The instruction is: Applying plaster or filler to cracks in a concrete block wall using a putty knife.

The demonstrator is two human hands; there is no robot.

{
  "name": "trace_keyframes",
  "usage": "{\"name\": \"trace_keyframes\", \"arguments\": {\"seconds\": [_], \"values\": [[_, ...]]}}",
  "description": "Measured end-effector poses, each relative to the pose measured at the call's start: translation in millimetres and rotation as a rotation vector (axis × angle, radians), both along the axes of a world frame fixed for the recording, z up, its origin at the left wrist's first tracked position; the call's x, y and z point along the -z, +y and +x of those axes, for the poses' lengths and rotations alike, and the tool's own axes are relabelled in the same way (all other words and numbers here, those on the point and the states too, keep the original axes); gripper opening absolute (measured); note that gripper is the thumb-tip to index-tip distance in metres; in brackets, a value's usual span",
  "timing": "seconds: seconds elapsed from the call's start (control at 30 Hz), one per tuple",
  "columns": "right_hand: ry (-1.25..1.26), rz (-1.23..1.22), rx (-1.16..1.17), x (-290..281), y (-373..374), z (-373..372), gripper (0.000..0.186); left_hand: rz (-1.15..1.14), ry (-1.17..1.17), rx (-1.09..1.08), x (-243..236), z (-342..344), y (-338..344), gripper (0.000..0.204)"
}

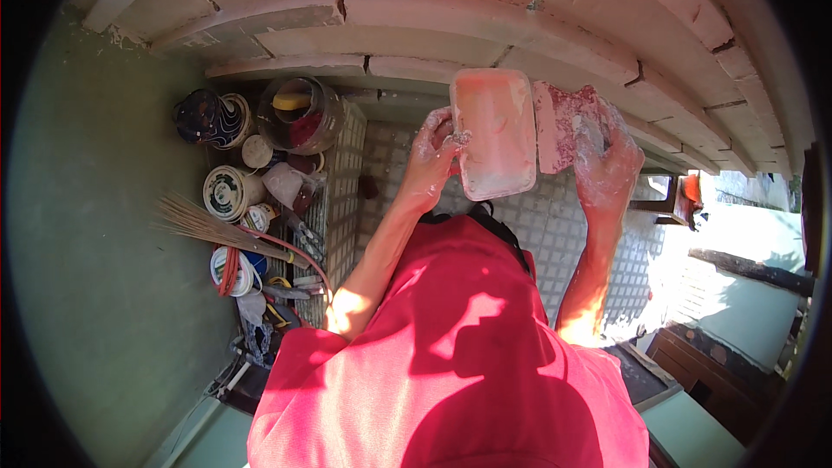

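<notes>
Head view shows our left hand [436, 152] closed on the left side of a rectangular tray [500, 183], which we hold up above the tiled floor [552, 227] beyond our red shirt [451, 329], its inside coated with pale pink paste [492, 113]. Our right hand [609, 158], whitened and smeared, grips a flat, crusted scraper [562, 126] just beside the tray's right edge; we cannot tell whether the two touch. To our left, a straw broom [221, 227] lies near lidded buckets [227, 192] and a clear tub [276, 140].
</notes>
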State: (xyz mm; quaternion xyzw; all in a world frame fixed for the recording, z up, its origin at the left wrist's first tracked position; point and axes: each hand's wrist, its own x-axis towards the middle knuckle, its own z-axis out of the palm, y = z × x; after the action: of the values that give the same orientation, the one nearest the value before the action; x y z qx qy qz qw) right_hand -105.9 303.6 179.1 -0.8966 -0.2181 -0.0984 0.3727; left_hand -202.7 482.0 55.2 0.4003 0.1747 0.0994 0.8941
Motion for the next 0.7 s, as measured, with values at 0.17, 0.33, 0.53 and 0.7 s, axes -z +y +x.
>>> {"name": "trace_keyframes", "arguments": {"seconds": [0.17, 0.33, 0.53, 0.7], "values": [[0.017, -0.011, -0.018, 2, 7, -9, 0.041, 0.014, 0.0, -0.017, 0, -5, 4, 0.035], [-0.011, -0.053, -0.036, 2, 9, -14, 0.04, 0.023, -0.022, -0.003, 2, -10, 7, 0.036], [0.027, -0.022, -0.057, 5, 12, -19, 0.039, 0.076, -0.025, -0.038, 2, -13, 4, 0.035], [0.013, -0.039, -0.072, 10, 7, -14, 0.04, 0.05, 0.005, 0.001, 4, -17, 3, 0.034]]}}
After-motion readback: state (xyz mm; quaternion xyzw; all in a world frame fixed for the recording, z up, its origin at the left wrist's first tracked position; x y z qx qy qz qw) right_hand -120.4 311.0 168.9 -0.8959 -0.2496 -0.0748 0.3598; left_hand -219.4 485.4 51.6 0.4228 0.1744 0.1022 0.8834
